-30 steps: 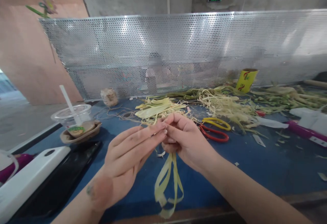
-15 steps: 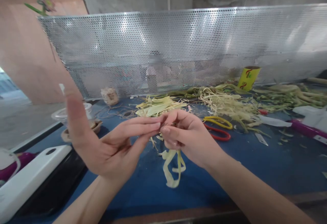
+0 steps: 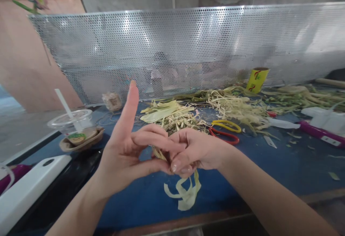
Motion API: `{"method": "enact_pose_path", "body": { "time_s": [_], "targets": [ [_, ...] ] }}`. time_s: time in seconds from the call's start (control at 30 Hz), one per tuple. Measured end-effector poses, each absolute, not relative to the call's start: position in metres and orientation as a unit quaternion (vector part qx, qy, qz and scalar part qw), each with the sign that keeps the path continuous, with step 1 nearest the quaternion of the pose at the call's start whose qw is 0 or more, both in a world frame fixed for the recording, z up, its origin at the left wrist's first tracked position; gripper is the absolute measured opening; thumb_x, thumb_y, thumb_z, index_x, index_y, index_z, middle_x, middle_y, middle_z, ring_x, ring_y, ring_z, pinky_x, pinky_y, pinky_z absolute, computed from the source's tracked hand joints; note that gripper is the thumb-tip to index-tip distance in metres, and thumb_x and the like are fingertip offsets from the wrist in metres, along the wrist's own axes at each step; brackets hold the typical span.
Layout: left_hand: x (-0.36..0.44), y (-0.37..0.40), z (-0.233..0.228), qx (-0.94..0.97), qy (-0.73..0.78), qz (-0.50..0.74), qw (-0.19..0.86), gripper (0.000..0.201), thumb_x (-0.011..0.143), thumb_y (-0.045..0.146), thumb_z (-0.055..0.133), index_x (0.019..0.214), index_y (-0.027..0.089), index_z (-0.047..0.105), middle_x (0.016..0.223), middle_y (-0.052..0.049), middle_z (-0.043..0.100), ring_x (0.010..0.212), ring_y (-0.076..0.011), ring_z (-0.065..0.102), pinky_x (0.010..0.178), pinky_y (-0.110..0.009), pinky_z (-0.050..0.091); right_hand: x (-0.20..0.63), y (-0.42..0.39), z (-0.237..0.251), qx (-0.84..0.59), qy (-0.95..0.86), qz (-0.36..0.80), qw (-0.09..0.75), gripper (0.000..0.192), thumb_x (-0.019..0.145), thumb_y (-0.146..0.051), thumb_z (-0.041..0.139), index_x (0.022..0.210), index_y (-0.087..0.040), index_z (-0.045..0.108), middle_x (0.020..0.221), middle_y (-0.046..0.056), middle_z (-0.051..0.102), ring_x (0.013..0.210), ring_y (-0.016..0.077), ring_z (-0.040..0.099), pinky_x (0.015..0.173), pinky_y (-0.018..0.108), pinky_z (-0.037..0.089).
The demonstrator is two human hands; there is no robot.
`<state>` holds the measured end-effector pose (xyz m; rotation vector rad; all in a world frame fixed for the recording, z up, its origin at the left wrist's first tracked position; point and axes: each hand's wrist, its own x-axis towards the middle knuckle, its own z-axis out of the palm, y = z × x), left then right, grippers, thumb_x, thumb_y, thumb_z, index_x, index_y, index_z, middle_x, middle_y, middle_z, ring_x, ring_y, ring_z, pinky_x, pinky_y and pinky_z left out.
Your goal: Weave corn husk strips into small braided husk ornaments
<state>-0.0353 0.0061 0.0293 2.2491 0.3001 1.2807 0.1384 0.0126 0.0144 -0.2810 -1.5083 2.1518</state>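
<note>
My left hand (image 3: 118, 160) and my right hand (image 3: 202, 149) meet low over the middle of the table. Between them is a small bunch of pale plant strips (image 3: 185, 196) that look like corn husk, their curled ends hanging below my right hand. A yellowish part of the bunch shows between my left thumb and bent fingers, while one left finger points straight up. My right thumb and fingers pinch the bunch, hiding its middle. Just beyond lie a heap of short dry husk bits (image 3: 183, 121) and wider husk leaves (image 3: 164, 112). Scissors with yellow and red handles (image 3: 225, 139) lie right of the heap.
Shredded husk (image 3: 234, 106) and green stalks (image 3: 302, 97) line the back, before a perforated metal screen (image 3: 178, 49). A yellow tube (image 3: 257, 81) stands there. At left are a lidded cup with a straw (image 3: 78, 124) and a white board (image 3: 35, 189); a purple-handled tool (image 3: 320, 133) lies right.
My left fingers have bent in around the strips, and the raised finger has come nearer the middle. My hands have dropped slightly; the hanging strips have swung and spread. The view has shifted a little.
</note>
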Motion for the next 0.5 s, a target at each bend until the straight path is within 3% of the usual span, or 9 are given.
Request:
{"method": "enact_pose_path", "body": {
  "time_s": [0.2, 0.3, 0.43, 0.5],
  "targets": [
    [-0.0356, 0.0061, 0.0311, 0.814, 0.134, 0.497, 0.269, 0.104, 0.058, -0.001, 0.073, 0.139, 0.038, 0.021, 0.058, 0.005, 0.069, 0.064, -0.0202, 0.062, 0.059, -0.034, 0.056, 0.1432, 0.0157, 0.0171, -0.145, -0.585, 0.748, 0.278, 0.013, 0.067, -0.011, 0.067, 0.060, -0.012, 0.056, 0.048, -0.005, 0.054, 0.040, 0.0021, 0.045, 0.039, 0.014, 0.035],
    [-0.0350, 0.0096, 0.0286, 0.789, 0.169, 0.529, 0.262, 0.107, 0.057, 0.002, 0.075, 0.140, 0.035, 0.017, 0.053, 0.005, 0.066, 0.064, -0.0200, 0.062, 0.057, -0.032, 0.055, 0.1467, 0.0161, 0.0204, -0.171, -0.609, 0.703, 0.324, 0.011, 0.068, -0.013, 0.069, 0.066, -0.013, 0.058, 0.048, -0.006, 0.053, 0.041, 0.0027, 0.045, 0.039, 0.014, 0.036],
    [-0.0350, 0.0124, 0.0266, 0.768, 0.222, 0.556, 0.227, 0.107, 0.059, 0.006, 0.076, 0.142, 0.029, 0.012, 0.055, 0.005, 0.067, 0.073, -0.0201, 0.063, 0.068, -0.034, 0.056, 0.1470, 0.0139, 0.0246, -0.223, -0.649, 0.613, 0.391, 0.016, 0.066, -0.020, 0.072, 0.072, -0.014, 0.058, 0.049, -0.006, 0.054, 0.042, 0.0038, 0.048, 0.039, 0.015, 0.039],
    [-0.0343, 0.0121, 0.0271, 0.746, 0.232, 0.595, 0.187, 0.103, 0.056, 0.006, 0.077, 0.140, 0.028, 0.023, 0.055, 0.005, 0.068, 0.075, -0.0209, 0.064, 0.072, -0.037, 0.056, 0.1442, 0.0128, 0.0238, -0.247, -0.651, 0.577, 0.428, 0.019, 0.065, -0.021, 0.073, 0.073, -0.015, 0.058, 0.049, -0.005, 0.056, 0.042, 0.0049, 0.050, 0.039, 0.015, 0.041]
  ]
}}
